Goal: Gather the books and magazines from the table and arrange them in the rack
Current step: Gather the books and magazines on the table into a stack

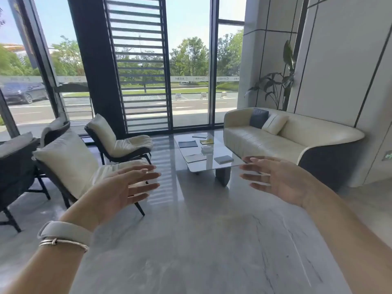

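Glossy marble floor (191,240); flat books (223,159) on glass table (220,166); both grips spread, empty.

Bright window (188,60) daylight, wide-angle distortion

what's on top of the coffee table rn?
On the coffee table: a dark book, a yellow booklet, a pale magazine at the far end, a clear box, a grey magazine, a grey book. The right hand covers the near right corner.
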